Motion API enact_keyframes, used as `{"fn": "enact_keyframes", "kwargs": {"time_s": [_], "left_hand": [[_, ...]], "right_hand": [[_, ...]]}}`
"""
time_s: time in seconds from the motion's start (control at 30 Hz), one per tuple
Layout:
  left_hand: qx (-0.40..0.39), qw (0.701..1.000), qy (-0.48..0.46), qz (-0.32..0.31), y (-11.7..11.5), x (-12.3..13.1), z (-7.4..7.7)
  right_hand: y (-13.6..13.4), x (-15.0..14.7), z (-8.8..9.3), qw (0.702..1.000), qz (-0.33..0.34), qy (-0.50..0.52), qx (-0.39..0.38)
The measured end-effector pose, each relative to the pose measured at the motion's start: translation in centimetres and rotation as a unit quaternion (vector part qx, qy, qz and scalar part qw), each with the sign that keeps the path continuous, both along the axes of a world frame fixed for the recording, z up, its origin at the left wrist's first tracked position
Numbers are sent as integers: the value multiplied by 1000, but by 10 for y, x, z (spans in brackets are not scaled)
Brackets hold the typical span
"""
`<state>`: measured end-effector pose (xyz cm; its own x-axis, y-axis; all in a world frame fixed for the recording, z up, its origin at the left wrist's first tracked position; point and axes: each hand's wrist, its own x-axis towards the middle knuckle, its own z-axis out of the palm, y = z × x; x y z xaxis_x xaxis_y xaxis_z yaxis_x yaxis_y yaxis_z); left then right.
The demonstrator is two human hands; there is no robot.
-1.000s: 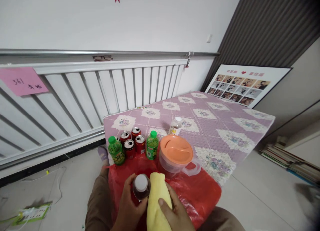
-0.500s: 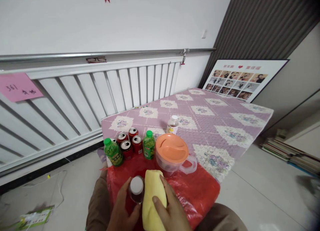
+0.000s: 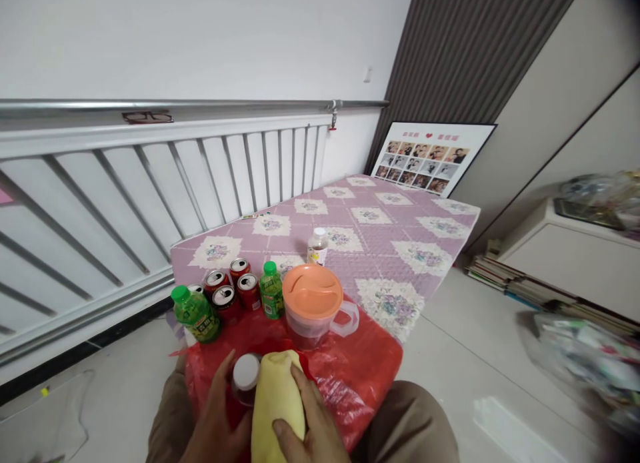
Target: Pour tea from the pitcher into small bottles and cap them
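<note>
My left hand (image 3: 217,419) curves round a clear bottle with a white cap (image 3: 247,372), fingers on its left side and thumb nearer to me. My right hand (image 3: 315,416) grips a pale yellow, soft-looking bundle (image 3: 277,399), with the thumb on top and the fingers along its right side. The bundle is right beside the bottle, and its near end is cut off by the frame. Both are above a red plastic sheet (image 3: 367,376). Beyond them stand a clear mug with an orange lid (image 3: 313,291) and a green-capped bottle (image 3: 271,291).
At the left are another green-capped bottle (image 3: 196,315) and several opened red cans (image 3: 249,291). A small white-capped bottle (image 3: 317,247) stands behind the mug on the flowered tablecloth (image 3: 395,216). A white radiator (image 3: 220,176) runs along the wall, and a photo board (image 3: 433,157) leans at the back.
The view has swung to the right, so the table and its things sit further left in the frame. Both hands keep their holds on the bottle and the yellow bundle.
</note>
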<state>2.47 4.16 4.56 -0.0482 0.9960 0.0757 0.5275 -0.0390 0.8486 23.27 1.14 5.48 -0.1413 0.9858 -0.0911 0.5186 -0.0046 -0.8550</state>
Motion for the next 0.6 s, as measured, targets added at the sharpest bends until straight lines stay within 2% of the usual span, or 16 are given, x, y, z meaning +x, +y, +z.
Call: {"fn": "enact_keyframes", "kwargs": {"time_s": [0.17,0.27,0.33,0.43,0.6], "left_hand": [[-2,991,31,-134,21,-22,16],[-10,985,19,-172,28,-20,20],[-17,987,6,-158,27,-12,21],[-8,995,-18,-94,20,4,19],[-11,999,-38,35,7,23,2]], "right_hand": [[-1,1,-1,1000,5,-18,5],[-1,1,-2,1000,6,-26,10],[-3,0,-3,999,9,-33,15],[-7,-2,-4,998,0,-49,26],[-13,-11,-8,995,-5,-92,46]]}}
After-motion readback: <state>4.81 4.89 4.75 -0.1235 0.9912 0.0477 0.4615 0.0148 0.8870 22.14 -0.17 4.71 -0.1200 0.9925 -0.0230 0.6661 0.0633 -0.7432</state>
